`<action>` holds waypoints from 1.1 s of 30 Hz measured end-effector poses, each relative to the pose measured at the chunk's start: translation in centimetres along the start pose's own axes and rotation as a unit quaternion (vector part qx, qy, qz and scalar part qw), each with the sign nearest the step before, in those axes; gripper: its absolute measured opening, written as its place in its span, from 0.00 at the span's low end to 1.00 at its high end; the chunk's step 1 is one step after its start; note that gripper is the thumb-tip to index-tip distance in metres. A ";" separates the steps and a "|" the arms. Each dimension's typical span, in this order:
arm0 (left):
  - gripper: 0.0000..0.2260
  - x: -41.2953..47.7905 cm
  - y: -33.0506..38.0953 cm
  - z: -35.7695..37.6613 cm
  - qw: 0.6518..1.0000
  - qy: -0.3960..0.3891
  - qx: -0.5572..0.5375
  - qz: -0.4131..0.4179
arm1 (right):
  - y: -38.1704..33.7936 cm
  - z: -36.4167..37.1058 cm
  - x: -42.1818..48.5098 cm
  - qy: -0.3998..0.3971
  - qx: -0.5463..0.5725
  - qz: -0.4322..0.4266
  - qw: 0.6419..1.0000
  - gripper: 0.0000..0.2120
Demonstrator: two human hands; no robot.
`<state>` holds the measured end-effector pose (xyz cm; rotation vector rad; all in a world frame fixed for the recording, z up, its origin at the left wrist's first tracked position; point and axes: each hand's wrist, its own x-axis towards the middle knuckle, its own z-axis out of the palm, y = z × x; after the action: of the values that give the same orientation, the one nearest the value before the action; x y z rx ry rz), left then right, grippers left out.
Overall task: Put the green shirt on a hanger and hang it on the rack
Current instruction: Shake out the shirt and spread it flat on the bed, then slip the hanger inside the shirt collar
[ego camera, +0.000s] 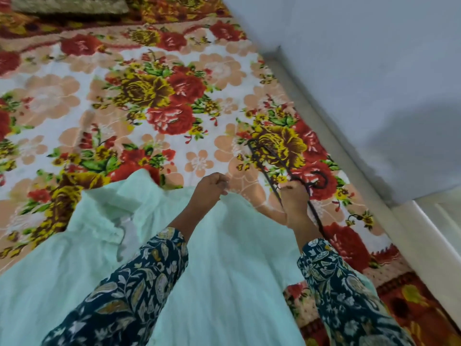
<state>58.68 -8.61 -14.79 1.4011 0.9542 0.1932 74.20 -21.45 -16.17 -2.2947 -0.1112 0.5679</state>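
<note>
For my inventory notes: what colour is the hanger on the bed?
Black; the hanger shows best in the head view.

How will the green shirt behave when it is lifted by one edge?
Probably floppy: the green shirt lies in soft folds on the floral bedspread and peaks where the left hand pinches it. It looks thin, so likely light. It should sag, not hold shape.

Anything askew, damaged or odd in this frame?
Nothing stands out. The green shirt lies rumpled on the floral blanket, as expected mid-task; the right hand grips a dark hanger, which looks intact, and the left hand seems to pinch the shirt's edge.
</note>
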 end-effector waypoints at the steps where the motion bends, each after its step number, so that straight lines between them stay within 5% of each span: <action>1: 0.07 0.9 0.5 1.1 1.000 -0.007 0.005 0.004 | 0.7 -1.0 1.2 0.035 -0.058 -0.005 0.998 0.12; 4: 0.07 2.6 0.9 3.1 1.000 -0.024 0.015 0.012 | 2.9 -2.7 3.2 0.077 -0.243 0.030 0.966 0.19; 8: 0.08 3.6 0.4 3.6 0.999 -0.012 0.031 0.026 | 5.2 -3.3 4.5 0.060 -0.342 -0.006 0.938 0.19; 12: 0.09 1.3 -1.0 0.7 0.969 0.135 0.193 0.079 | 4.7 -3.7 4.8 0.108 -0.268 -0.068 0.955 0.18; 16: 0.11 -1.8 -2.9 -4.6 0.879 0.263 0.381 0.114 | 2.3 -3.8 4.1 0.096 -0.220 -0.144 0.960 0.16; 20: 0.16 -4.1 -5.0 -8.5 0.833 0.313 0.456 0.026 | 0.1 -3.0 2.3 0.038 -0.141 -0.186 0.972 0.14; 25: 0.28 -7.2 -5.0 -12.0 0.844 0.349 0.364 -0.182 | -3.4 -0.8 -2.4 -0.106 -0.021 -0.203 0.973 0.07; 28: 0.31 -7.6 -5.8 -14.5 0.888 0.331 0.234 -0.216 | -5.2 1.3 -4.7 -0.251 0.008 -0.166 0.954 0.06; 30: 0.24 -7.7 -6.3 -16.3 0.918 0.335 0.082 -0.195 | -6.3 2.5 -5.9 -0.333 -0.034 -0.159 0.929 0.10; 33: 0.05 -8.7 -6.0 -18.8 0.915 0.345 -0.089 -0.190 | -8.0 3.4 -7.5 -0.393 -0.109 -0.166 0.898 0.08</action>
<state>38.34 -1.49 -13.98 0.9511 1.7255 0.4867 66.71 -15.41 -9.89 -2.0385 -0.9754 1.3118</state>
